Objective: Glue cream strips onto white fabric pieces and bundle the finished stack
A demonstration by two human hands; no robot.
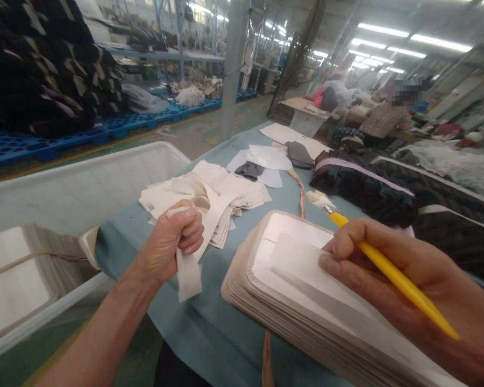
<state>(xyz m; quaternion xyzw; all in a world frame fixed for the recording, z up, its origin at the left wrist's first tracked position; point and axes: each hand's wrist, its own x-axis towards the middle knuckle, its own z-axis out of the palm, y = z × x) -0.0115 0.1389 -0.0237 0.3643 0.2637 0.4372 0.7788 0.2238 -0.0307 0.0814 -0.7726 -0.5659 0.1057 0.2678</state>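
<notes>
My left hand is closed in a fist around a cream fabric strip whose end hangs below the fist. The strip comes from a loose heap of cream strips on the blue-grey table. My right hand holds a yellow-handled brush, bristles pointing away, and its fingertips press a white fabric piece lying on top of a thick stack of beige cut pieces.
A white bin at the left holds another beige stack. Black garments with pale trim lie at the right. White and grey pieces sit farther back. A seated person works far right. Dark fabric is piled on blue pallets.
</notes>
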